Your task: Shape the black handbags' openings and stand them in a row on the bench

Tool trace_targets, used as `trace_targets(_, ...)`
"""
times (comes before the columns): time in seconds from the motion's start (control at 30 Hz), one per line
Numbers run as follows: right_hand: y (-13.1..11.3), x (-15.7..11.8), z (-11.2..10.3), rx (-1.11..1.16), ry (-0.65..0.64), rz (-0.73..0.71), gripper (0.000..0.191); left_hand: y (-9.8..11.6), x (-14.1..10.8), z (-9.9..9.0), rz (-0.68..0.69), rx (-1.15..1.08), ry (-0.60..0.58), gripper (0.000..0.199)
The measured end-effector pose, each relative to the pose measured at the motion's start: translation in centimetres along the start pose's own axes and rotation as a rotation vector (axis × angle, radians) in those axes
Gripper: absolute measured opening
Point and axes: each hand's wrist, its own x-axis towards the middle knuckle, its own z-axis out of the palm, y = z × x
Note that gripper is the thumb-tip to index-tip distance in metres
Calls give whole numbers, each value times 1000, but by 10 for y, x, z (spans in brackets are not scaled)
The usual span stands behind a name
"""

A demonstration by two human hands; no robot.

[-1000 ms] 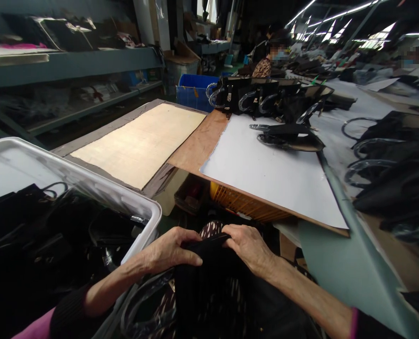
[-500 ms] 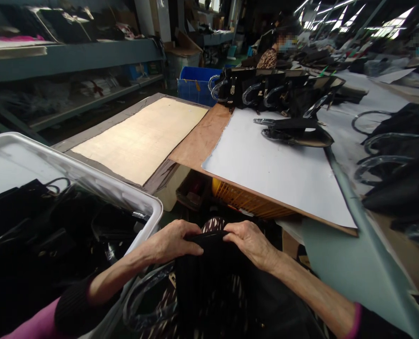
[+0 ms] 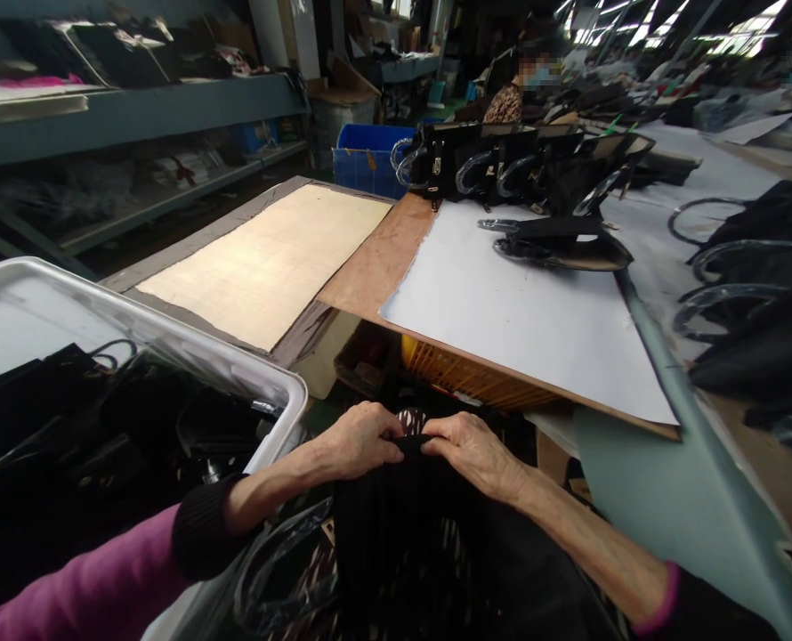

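A black handbag (image 3: 383, 534) rests across my lap, its top edge raised towards the table. My left hand (image 3: 367, 438) is closed on that edge, thumb towards me and fingers on the far side. Close to its right, my right hand (image 3: 471, 447) pinches the same edge. Only a small gap separates the two hands. A plastic-wrapped handle (image 3: 282, 561) loops out at the bag's left. The lower part of the bag blends into dark clothing, so its outline there is unclear.
To my left stands a white bin (image 3: 269, 365) of black bags. Ahead, a white sheet (image 3: 522, 303) covers the table, with one black bag (image 3: 562, 242) lying on it and a row of handbags (image 3: 503, 165) behind. More bags (image 3: 756, 276) lie right. A person (image 3: 506, 102) sits beyond.
My left hand has moved right along the bag's edge, closer to my right hand. The right hand has stayed almost in place, still gripping.
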Motion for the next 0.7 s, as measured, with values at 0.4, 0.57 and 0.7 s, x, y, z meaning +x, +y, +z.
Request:
trace_targets(0.4,2,-1,12,-153,29,-80,20,0,9,3,93,-29,-29,25)
trace_targets(0.57,-4,-2,14,-167,42,-129,20,-3,9,7,94,-50,-18,25)
trace_targets(0.7,-7,1,10,-101,2,-80,22,-7,7,-3,101,-96,-125,27)
